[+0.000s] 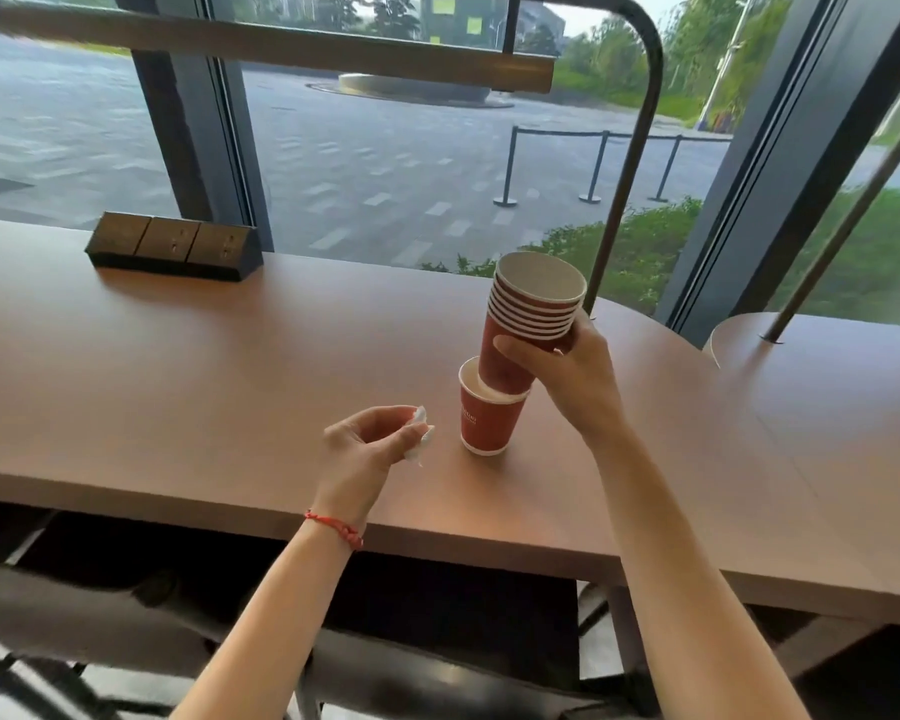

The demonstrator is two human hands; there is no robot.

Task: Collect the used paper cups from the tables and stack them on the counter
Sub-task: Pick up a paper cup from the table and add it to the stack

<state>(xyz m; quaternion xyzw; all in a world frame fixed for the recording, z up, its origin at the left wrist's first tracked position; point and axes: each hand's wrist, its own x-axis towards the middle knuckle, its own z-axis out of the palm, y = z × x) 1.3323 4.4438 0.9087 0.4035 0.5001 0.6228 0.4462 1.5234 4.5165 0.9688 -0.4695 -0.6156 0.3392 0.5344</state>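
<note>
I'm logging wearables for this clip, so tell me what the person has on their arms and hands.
Both arms are bare, with no sleeves in view. The left hand has a thin red braided string bracelet round its wrist, knotted at one side. The right hand and its wrist carry nothing: no watch, band or glove. No rings show on the fingers of either hand.

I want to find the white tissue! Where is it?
In the head view, the crumpled white tissue is pinched in the left hand, just left of the single red cup standing on the brown table.
</note>
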